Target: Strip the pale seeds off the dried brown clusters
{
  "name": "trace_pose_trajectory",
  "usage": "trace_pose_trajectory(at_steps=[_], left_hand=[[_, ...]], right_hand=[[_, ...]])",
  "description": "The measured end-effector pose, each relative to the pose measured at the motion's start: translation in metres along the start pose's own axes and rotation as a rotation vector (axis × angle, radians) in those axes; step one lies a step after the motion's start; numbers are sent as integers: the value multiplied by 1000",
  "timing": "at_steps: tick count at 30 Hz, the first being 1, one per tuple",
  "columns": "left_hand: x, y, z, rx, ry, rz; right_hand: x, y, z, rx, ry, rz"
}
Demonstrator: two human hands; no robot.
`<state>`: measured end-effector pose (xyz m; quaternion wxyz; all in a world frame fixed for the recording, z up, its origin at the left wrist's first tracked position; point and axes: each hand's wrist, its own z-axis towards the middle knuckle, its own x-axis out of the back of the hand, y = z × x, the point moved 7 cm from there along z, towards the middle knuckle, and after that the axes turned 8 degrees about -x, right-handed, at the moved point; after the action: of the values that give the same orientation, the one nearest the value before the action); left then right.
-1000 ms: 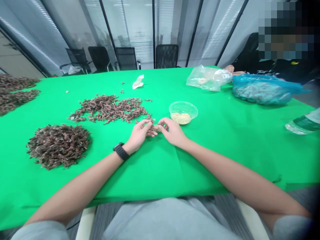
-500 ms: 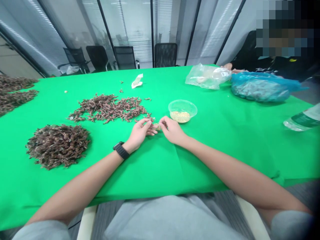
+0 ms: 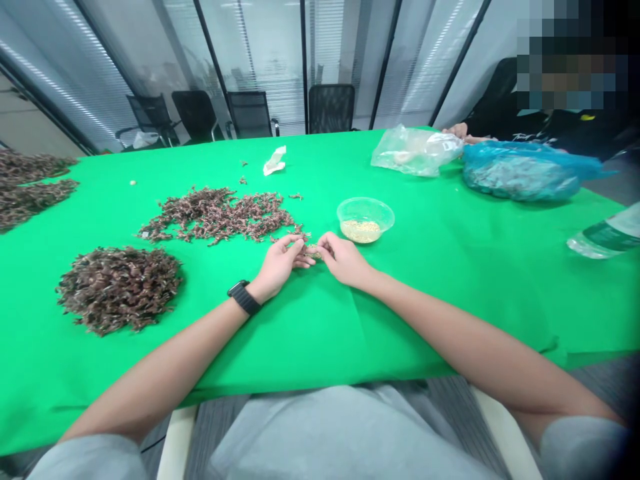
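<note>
My left hand, with a black watch at the wrist, is partly closed, thumb bent towards the index finger. Small gold-coloured pieces lie at its fingertips; their kind is too small to make out. Pinched together at those pieces are the thumb and index finger of my right hand; what they grip is hidden. Just beyond the right hand stands a clear plastic bowl with similar gold-coloured bits in its bottom. A loose spread of small brown twisted pieces reaches almost to my left fingertips.
A dense heap of brown pieces sits at the left, with more piles farther off. Crumpled white paper, a clear bag, a blue bag and a bottle lie on the green cloth. A co-worker's hand rests behind the bags.
Both hands stay together in nearly the same place, with only slight finger movement at the gold-coloured pieces. The view has shifted very slightly.
</note>
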<state>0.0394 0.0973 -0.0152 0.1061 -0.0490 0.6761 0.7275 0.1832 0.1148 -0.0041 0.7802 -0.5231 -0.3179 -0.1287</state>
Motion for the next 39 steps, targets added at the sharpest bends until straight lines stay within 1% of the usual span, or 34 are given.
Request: trace_pose_trajectory(at_steps=[6,12,15,17,22,28,34,39], left_hand=[[3,-2,1,-7,-4,-5],[4,-3,2,-1,-6,-14],[3,-2,1,-7,-14,-10],[1,-2,1,-15,-22,-1],[-2,-5,1,-45,-42,87],[-7,-9,-1,-91,-113,200],[-13,-10,-4,-127,-200,261],[-16,-10,-7,-132,-282,287]], right_hand=[[2,-4,-3,5,-10,-90],[6,-14,-7,7,-2,-404],[6,-16,-9,3,7,-461],[7,-15,-8,-9,20,-394],[8,-6,-3,-39,19,-136],[9,-11,-5,8,44,38],[8,-12,-7,14,57,103],[8,-12,-7,-1,55,114]])
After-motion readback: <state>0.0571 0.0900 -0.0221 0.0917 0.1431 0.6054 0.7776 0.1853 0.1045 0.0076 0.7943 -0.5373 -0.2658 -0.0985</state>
